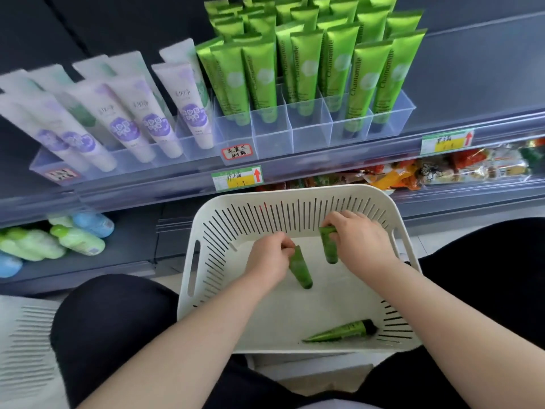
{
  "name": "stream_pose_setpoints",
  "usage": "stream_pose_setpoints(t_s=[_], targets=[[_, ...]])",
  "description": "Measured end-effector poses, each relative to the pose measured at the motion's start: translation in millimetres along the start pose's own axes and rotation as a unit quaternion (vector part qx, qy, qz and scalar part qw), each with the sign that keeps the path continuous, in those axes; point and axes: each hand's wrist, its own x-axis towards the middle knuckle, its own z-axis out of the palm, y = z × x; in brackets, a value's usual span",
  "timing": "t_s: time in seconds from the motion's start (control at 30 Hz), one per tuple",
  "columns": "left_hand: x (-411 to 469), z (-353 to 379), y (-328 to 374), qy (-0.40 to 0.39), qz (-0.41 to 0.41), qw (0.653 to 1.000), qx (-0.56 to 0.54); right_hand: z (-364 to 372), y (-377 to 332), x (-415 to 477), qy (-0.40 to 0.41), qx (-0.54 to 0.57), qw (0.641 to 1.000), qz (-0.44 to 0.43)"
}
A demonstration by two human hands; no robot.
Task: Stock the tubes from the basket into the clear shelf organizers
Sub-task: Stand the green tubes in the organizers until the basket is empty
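1. At 9 o'clock of the view, green and blue bottles [59, 240] lie on a lower shelf. They are blurred, and the frame edge cuts off the leftmost ones.
2. At 10 o'clock, white and purple tubes [129, 119] lean in the left clear organizer [47, 166]. Their print is too smeared to read, and the label on the organizer's front is illegible.
3. The left hand [267, 261] reaches into the white basket [295, 188], fingers curled round the crimped end of a green tube [300, 270]. The cap points to 5 o'clock, and the fingertips are hidden behind the knuckles.
4. At 12 o'clock, the stocked green tubes [306, 66] stand cap-down in the right clear organizer [272, 140]. The back rows are cut off by the top edge, and the handwritten label [237, 151] on the organizer's front corner cannot be read.
5. The right hand [362, 240] pinches the top of a second green tube [329, 246], which hangs cap-down near the basket's far wall. Its upper end is covered by the fingers.
6. A third green tube [342, 332] lies loose on the basket floor at 5 o'clock, with its dark cap towards the right wall.
7. At 2 o'clock, snack packets [442, 169] show dimly behind the shelf's clear front rail. They are only partly visible.
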Motion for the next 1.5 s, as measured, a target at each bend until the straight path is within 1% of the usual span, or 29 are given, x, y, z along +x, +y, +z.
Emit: stream_pose_setpoints(t_s=[0.07, 0.17, 0.23, 0.3, 0.37, 0.47, 0.57, 0.63, 0.7, 0.93, 1.1, 1.2, 1.27, 1.4, 1.5], targets=[[-1.7, -17.3, 10.6, 0.045, 0.033, 0.998, -0.005, -9.9, -2.6, 0.0, 0.014, -0.009, 1.000, -0.001], [-7.6, -48.2, 28.3, 0.133, 0.058, 0.988, -0.053, -32.3, -10.8, -3.6, 0.042, -0.007, 0.999, -0.011], [-11.7, -69.4, 43.0, 0.191, 0.084, 0.976, -0.071, -52.4, -16.0, -5.3, 0.086, -0.003, 0.996, -0.027], [-16.7, -89.0, 57.7, 0.233, 0.114, 0.963, -0.072, -76.8, -22.2, -6.2, 0.149, 0.009, 0.988, -0.047], [-20.4, -105.5, 70.8, 0.256, 0.141, 0.954, -0.067, -104.3, -30.2, -2.6, 0.208, 0.020, 0.976, -0.068], [-22.7, -125.8, 87.7, 0.269, 0.167, 0.947, -0.053, -149.6, -44.0, 12.3, 0.295, 0.027, 0.950, -0.094], [-20.6, -139.7, 102.1, 0.273, 0.181, 0.944, -0.035, -185.0, -55.7, 36.1, 0.338, 0.025, 0.935, -0.106], [-17.7, -147.0, 109.7, 0.285, 0.184, 0.940, -0.021, -197.2, -60.4, 53.6, 0.345, 0.014, 0.933, -0.106], [-14.5, -154.5, 116.3, 0.295, 0.183, 0.938, -0.017, -200.5, -63.0, 70.6, 0.335, -0.004, 0.936, -0.105], [-5.2, -183.3, 133.6, 0.331, 0.199, 0.922, -0.008, -179.8, -62.2, 113.5, 0.214, -0.068, 0.970, -0.096], [5.0, -201.7, 149.7, 0.376, 0.221, 0.899, -0.036, -171.3, -58.7, 126.5, 0.182, -0.071, 0.976, -0.095], [14.5, -205.7, 160.2, 0.389, 0.228, 0.892, -0.018, -172.3, -55.2, 127.2, 0.198, -0.044, 0.973, -0.107], [23.3, -204.3, 164.5, 0.379, 0.236, 0.895, 0.002, -172.1, -52.3, 122.4, 0.237, -0.034, 0.962, -0.134], [43.1, -194.9, 167.5, 0.333, 0.224, 0.914, 0.054, -167.8, -44.1, 101.6, 0.320, -0.019, 0.927, -0.192], [55.4, -188.0, 164.4, 0.296, 0.202, 0.929, 0.093, -158.2, -36.7, 86.9, 0.327, -0.024, 0.918, -0.220]])
